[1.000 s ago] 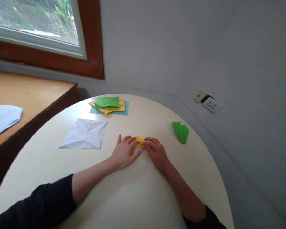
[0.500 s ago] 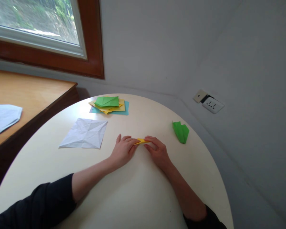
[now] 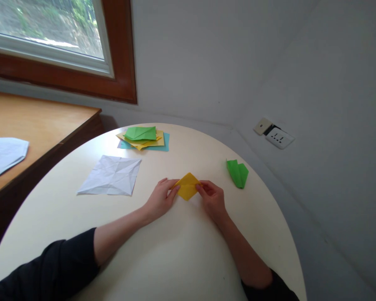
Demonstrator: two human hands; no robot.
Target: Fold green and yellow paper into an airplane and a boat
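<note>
A folded yellow paper [image 3: 187,187], diamond-shaped with a crease across its middle, is held between my two hands. My left hand [image 3: 163,196] pinches its left corner between thumb and fingers. On the opposite corner, my right hand [image 3: 212,200] pinches it the same way, its other fingers curled. Left of my left hand lies a creased white paper sheet [image 3: 113,175], spread out flat. To the right, apart from my right hand, rests a folded green paper [image 3: 238,174].
At the round white table's [image 3: 163,259] far side lies a pile of coloured papers [image 3: 158,143], green on top, yellow and blue beneath. A wooden desk [image 3: 47,113] with printed sheets [image 3: 6,154] stands at the left. Wall sockets [image 3: 279,138] are on the right, a window [image 3: 50,29] upper left.
The yellow paper was a narrow strip mostly covered by my fingers; now its broad diamond face shows. Both hands have shifted their grip to its side corners.
</note>
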